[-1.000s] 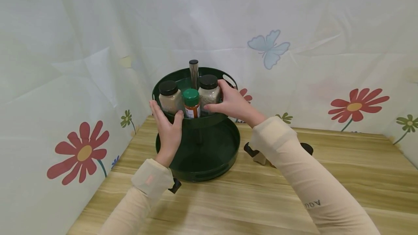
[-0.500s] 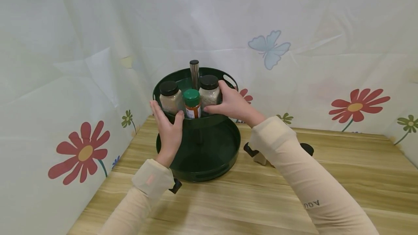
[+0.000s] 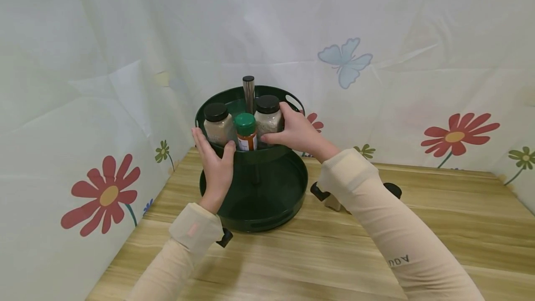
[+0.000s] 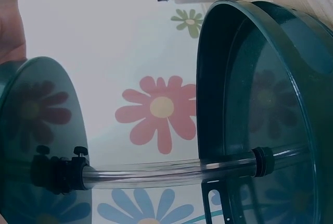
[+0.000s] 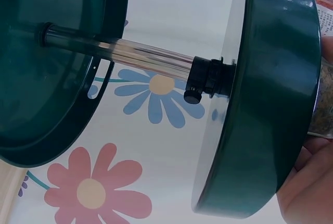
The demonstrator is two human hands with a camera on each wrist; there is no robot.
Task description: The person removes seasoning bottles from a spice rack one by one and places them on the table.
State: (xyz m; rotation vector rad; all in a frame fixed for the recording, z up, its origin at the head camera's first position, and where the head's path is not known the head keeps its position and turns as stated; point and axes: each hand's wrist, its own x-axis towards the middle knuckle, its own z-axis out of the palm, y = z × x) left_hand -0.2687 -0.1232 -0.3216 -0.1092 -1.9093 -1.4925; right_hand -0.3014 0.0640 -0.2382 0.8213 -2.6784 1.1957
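Observation:
In the head view, my right hand (image 3: pixel 298 130) holds a black-lidded spice jar (image 3: pixel 267 121) between thumb and fingers, in the upper tray (image 3: pixel 267 156) of a dark green two-tier turntable. My left hand (image 3: pixel 215 171) rests against the front left of this tray from outside, fingers straight and thumb at the rim. A second black-lidded jar (image 3: pixel 218 130), with beige contents, stands just inside the rim by that hand. Between the two jars is a green-capped spice bottle (image 3: pixel 245 129). In the right wrist view, the gripped jar (image 5: pixel 323 99) shows brownish-green contents, partly hidden by the tray.
The lower tray (image 3: pixel 259 199) stands on the wooden table (image 3: pixel 284 264), joined to the upper one by a clear pole (image 4: pixel 151 174). More jars stand right of it, including a beige one (image 3: pixel 333 202) and one with a black lid (image 3: pixel 393 191), partly behind my right sleeve.

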